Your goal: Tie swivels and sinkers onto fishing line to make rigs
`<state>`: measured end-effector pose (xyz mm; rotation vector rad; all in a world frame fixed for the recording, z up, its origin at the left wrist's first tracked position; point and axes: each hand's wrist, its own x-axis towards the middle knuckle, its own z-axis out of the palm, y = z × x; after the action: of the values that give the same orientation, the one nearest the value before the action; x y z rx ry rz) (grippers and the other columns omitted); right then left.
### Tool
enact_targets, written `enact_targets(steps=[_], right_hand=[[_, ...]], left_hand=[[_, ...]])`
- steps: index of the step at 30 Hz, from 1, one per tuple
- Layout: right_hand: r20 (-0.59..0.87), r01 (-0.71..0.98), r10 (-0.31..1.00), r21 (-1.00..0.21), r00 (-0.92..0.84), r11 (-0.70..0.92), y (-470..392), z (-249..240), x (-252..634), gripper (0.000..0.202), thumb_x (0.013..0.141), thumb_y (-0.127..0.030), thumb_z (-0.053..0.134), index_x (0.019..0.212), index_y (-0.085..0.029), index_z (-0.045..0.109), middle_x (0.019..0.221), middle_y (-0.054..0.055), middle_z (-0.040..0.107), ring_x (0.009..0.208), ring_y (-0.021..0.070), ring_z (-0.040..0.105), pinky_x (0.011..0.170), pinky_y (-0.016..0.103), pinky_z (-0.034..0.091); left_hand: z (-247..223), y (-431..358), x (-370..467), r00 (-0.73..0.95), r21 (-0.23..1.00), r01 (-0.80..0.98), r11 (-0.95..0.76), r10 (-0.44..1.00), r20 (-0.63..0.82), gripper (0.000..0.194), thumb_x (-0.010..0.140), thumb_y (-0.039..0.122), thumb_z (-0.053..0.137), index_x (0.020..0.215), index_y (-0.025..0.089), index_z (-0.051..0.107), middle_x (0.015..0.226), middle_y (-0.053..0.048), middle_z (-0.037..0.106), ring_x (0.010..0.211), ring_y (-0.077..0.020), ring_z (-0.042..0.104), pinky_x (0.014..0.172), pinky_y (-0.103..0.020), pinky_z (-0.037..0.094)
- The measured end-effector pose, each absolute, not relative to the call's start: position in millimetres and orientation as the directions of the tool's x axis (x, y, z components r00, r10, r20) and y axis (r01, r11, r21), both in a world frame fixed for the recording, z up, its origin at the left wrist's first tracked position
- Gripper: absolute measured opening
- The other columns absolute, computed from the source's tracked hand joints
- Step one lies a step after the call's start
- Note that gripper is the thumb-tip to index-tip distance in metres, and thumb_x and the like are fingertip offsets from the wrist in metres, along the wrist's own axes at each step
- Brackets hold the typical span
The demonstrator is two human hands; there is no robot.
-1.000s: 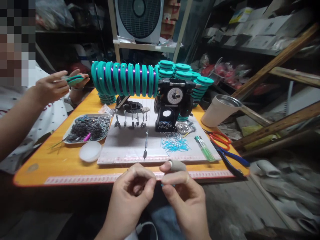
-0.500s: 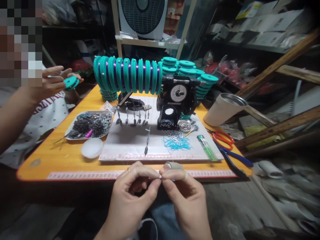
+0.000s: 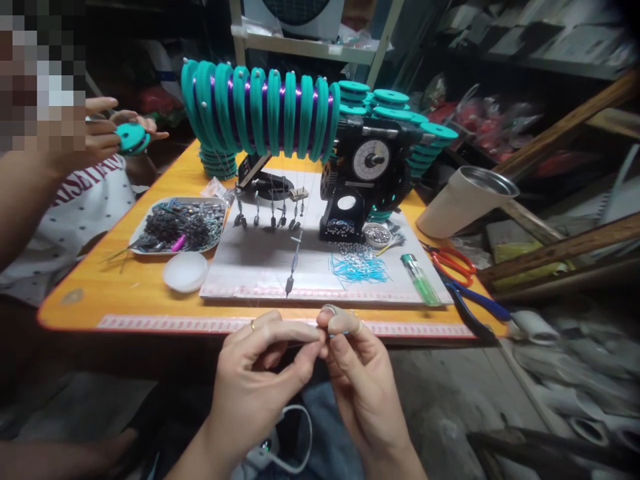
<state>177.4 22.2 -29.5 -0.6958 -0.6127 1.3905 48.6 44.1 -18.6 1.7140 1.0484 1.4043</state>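
Just in front of the table's near edge, my left hand (image 3: 265, 370) pinches thumb against forefinger; whatever lies between the tips is too small to make out. Touching or nearly touching it, my right hand (image 3: 363, 367) is closed on a thin blue stick (image 3: 339, 333), of which a short length shows. Beyond my hands, a pile of thin blue sticks with small silvery beads (image 3: 359, 268) lies on the white board (image 3: 240, 273). A line rig with a dark weight (image 3: 290, 283) rests on that board.
A row of teal spools with purple line (image 3: 263, 110) sits on a black winding machine (image 3: 345, 213). Around them are a tray of dark parts (image 3: 136, 243), a white bowl (image 3: 185, 272), a green lighter (image 3: 420, 280), pliers (image 3: 480, 300) and a cup (image 3: 463, 203). A co-worker's hand (image 3: 103, 137) holds a teal spool.
The view has tilted down slightly, so the table sits higher. My right hand has turned, its fingers more upright, and the blue stick has shifted up with it. My left hand keeps its pinch.
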Motion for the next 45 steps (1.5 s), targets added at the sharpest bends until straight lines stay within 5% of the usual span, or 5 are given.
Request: enact_targets(steps=[15, 45], right_hand=[[-0.013, -0.629, 0.999, -0.777, -0.047, -0.039, 21.1, -33.3, 178.9, 0.002, 0.09, -0.028, 0.074, 0.09, -0.026, 0.074, 0.099, 0.0, 0.063, 0.073, 0.0081, 0.057, 0.08, 0.023, 0.05], [-0.03, -0.59, 0.997, -0.805, -0.067, -0.063, 24.1, -31.9, 180.6, 0.003, 0.09, -0.029, 0.073, 0.09, -0.026, 0.073, 0.101, -0.001, 0.063, 0.076, 0.0092, 0.057, 0.08, 0.022, 0.049]], left_hand=[[-16.8, 42.7, 48.4, 0.162, 0.859, 0.204, -0.469, 0.882, 0.443, 0.021, 0.08, 0.001, 0.061, 0.082, 0.022, 0.062, 0.073, 0.004, 0.057, 0.062, -0.0081, 0.052, 0.053, -0.017, 0.043], [-12.5, 45.4, 48.0, 0.173, 0.87, 0.205, -0.448, 0.892, 0.418, 0.02, 0.078, 0.0, 0.06, 0.079, 0.02, 0.059, 0.074, 0.003, 0.058, 0.061, -0.0068, 0.055, 0.051, -0.013, 0.046]])
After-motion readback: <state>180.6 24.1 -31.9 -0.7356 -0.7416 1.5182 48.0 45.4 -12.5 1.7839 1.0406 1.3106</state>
